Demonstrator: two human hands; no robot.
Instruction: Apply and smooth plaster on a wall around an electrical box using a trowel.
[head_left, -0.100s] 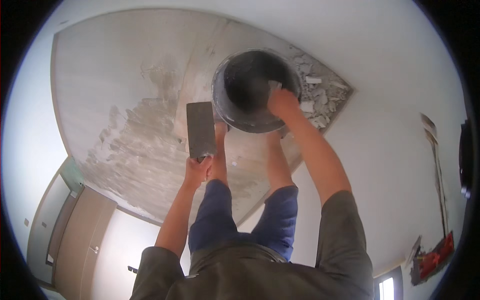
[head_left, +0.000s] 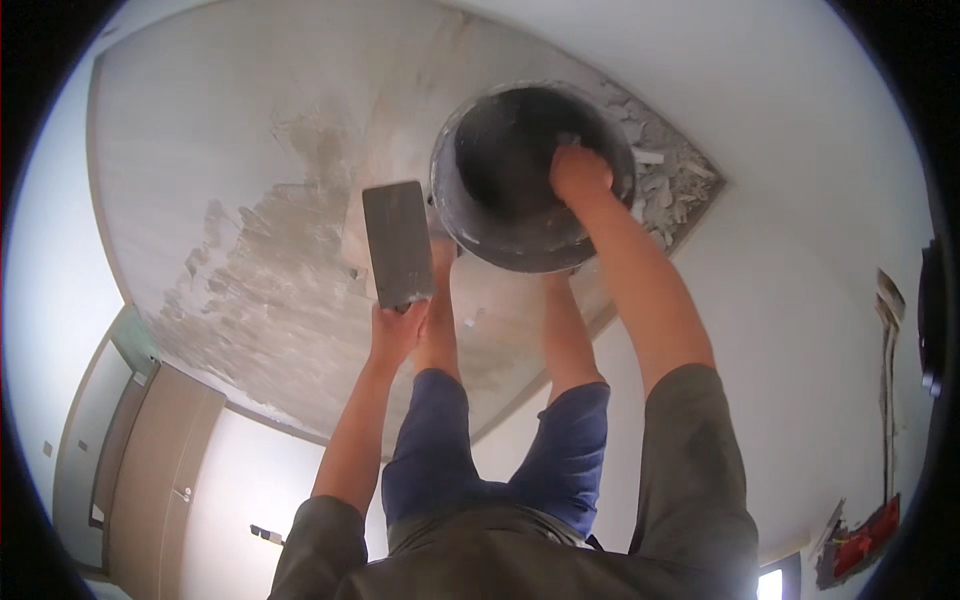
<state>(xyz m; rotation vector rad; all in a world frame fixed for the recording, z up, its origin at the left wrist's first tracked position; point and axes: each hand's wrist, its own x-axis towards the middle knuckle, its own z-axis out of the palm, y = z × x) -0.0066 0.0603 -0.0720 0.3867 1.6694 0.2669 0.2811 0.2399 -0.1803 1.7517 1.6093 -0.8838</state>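
Observation:
My left hand (head_left: 398,332) is closed round the near end of a plastering trowel (head_left: 396,245). Its flat, grey rectangular blade points away from me, beside the large black bucket (head_left: 480,228), whose walls are smeared with grey. My right hand (head_left: 582,175) reaches over the bucket's right side into its opening, fingers curled. A small greyish tool (head_left: 569,139) shows just past the fingers, blurred and mostly hidden, so its kind cannot be made out. The bucket's contents are too dark to see.
Broken rubble (head_left: 675,185) lies in the corner right of the bucket. The grey floor (head_left: 270,250) has damp, streaked patches at the left. My bare legs stand just nearer than the bucket. A white wall (head_left: 790,240) rises on the right; a wooden door (head_left: 165,450) stands lower left.
The view has shifted slightly, with the bucket now further right. My right hand has moved a little deeper into it, and the tool shows less. The trowel has risen slightly up and left.

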